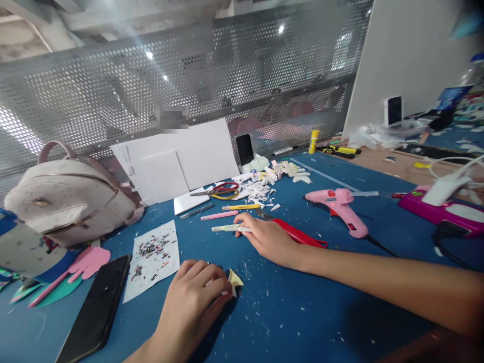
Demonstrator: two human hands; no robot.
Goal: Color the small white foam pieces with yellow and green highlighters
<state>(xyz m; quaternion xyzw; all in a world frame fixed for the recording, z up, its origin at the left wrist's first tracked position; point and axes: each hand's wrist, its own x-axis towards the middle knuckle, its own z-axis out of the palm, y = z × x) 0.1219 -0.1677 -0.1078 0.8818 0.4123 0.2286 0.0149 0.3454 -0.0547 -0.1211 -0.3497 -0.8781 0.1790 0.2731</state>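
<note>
My left hand [198,295] rests low over the table with its fingers curled. A small folded piece of pale yellow paper [235,279] sticks out from between its thumb and fingertips. Farther right, my right hand [270,241] has its fingertips closed on a pale green and white pen [226,228] lying close to the tabletop. Just beyond that pen are a pink pen [219,215], a yellow pen [240,206] and a dark grey pen [197,211]. A red-handled tool [298,233] lies partly hidden behind my right hand.
A pink glue gun [340,204] lies to the right, near a magenta power strip [438,209]. Scissors [217,191] and paper scraps [257,189] are at the back. On the left are a phone [96,302], a sheet with tiny bits [170,257] and a backpack [71,194].
</note>
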